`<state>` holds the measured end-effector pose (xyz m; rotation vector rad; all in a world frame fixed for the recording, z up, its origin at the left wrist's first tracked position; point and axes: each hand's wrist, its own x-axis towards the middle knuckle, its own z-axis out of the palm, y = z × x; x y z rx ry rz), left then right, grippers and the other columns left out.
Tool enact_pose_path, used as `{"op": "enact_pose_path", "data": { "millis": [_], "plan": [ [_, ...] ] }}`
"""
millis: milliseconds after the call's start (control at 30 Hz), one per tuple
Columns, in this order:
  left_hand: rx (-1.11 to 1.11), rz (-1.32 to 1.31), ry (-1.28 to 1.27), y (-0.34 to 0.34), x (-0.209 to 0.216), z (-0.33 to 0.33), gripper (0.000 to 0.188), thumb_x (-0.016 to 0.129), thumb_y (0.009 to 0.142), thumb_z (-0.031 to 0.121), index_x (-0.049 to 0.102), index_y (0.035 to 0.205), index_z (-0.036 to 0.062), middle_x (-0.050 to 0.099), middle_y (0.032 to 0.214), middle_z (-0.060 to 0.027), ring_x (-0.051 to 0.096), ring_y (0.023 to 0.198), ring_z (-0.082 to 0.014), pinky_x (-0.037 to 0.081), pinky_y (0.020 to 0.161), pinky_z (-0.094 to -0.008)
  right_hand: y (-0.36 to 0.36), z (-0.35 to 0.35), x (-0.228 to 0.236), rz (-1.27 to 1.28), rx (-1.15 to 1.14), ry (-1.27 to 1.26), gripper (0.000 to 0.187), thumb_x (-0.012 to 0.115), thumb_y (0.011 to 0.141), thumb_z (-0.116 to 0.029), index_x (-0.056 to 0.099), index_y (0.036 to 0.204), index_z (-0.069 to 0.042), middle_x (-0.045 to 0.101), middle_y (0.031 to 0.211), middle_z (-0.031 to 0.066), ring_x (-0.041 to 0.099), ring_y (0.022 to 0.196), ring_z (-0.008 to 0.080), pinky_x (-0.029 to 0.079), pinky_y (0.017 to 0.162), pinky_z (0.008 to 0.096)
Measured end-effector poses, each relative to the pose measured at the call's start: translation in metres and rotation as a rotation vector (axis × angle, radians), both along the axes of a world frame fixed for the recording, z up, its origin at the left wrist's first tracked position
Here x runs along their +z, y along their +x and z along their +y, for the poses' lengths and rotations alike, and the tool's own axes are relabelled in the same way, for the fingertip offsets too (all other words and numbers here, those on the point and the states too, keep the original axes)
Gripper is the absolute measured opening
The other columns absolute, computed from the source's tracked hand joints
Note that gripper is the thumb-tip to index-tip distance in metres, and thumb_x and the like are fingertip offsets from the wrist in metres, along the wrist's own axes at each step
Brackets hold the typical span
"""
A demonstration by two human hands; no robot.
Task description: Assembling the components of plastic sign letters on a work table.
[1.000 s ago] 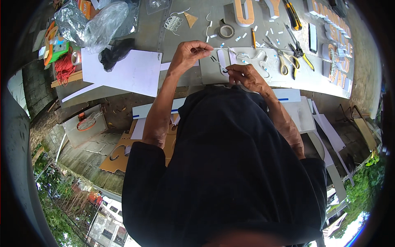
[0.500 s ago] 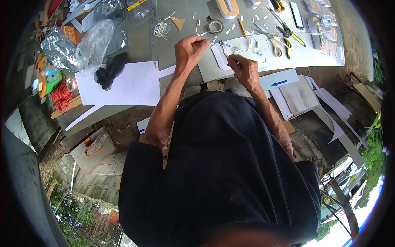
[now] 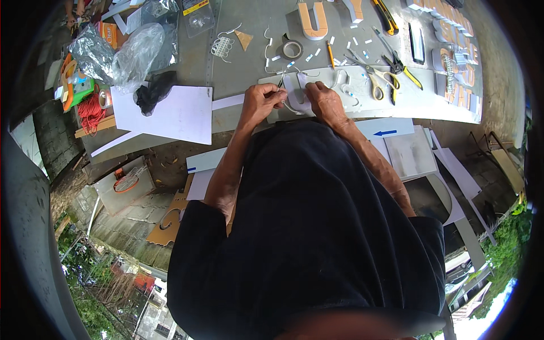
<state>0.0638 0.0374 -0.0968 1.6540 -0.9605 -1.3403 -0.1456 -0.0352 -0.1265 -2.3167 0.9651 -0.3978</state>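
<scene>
My left hand (image 3: 264, 103) is closed, fingertips pinched around a slim, dark, pointed tool (image 3: 281, 80) whose tip sticks up past them. A thin white wire lies close to those fingertips. Just to the right, my right hand (image 3: 326, 104) is closed with its fingers pinched at the right arm of a white U-shaped letter piece (image 3: 294, 90). That letter lies between both hands at the table's near edge. Beyond it, small white strips with wires (image 3: 306, 72) lie on the pale sheet. My fingers partly cover the letter and the tool.
A tape roll (image 3: 292, 50), orange pencil (image 3: 330, 55), scissors (image 3: 376, 79) and yellow-handled pliers (image 3: 403, 67) lie beyond my hands. Finished-looking letters (image 3: 313, 22) stand farther back. White sheet (image 3: 175, 116), black cloth (image 3: 153, 93) and plastic bags (image 3: 139, 56) are at left.
Both hands have come nearer my body, to either side of the U-shaped letter. The pointed tool, earlier by my right hand, now shows at my left. The view has shifted slightly.
</scene>
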Motion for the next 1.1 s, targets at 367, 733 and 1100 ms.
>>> {"op": "enact_pose_path", "data": {
  "millis": [367, 733, 1100],
  "plan": [
    [0.269, -0.125, -0.038, -0.016, 0.001, 0.024, 0.020, 0.069, 0.095, 0.008, 0.072, 0.112, -0.0022, 0.076, 0.099, -0.0055, 0.068, 0.081, -0.0104, 0.056, 0.080, -0.0269, 0.002, -0.021, -0.017, 0.171, -0.047, -0.120, 0.035, 0.074, 0.088, -0.035, 0.057, 0.098, -0.006, 0.068, 0.085, 0.0119, 0.070, 0.065, 0.0338, 0.054, 0.052, 0.0442],
    [0.126, 0.294, -0.225, -0.011, 0.023, -0.006, 0.019, 0.066, 0.096, 0.002, 0.070, 0.115, 0.0005, 0.074, 0.102, -0.0094, 0.068, 0.098, -0.0142, 0.053, 0.091, -0.0305, -0.001, -0.007, 0.065, -0.341, -0.021, 0.876, 0.035, 0.064, 0.101, -0.032, 0.072, 0.112, 0.001, 0.074, 0.090, 0.0135, 0.068, 0.075, 0.0221, 0.053, 0.074, 0.0364],
    [-0.150, 0.616, -0.252, 0.000, 0.025, -0.025, 0.038, 0.070, 0.087, -0.009, 0.066, 0.123, 0.0019, 0.072, 0.117, -0.0124, 0.070, 0.103, -0.0192, 0.059, 0.088, -0.0305, 0.003, 0.048, 0.101, -0.396, -0.490, 0.819, 0.042, 0.066, 0.100, -0.037, 0.071, 0.111, 0.004, 0.072, 0.084, 0.0106, 0.067, 0.076, 0.0155, 0.053, 0.070, 0.0310]
  ]
}}
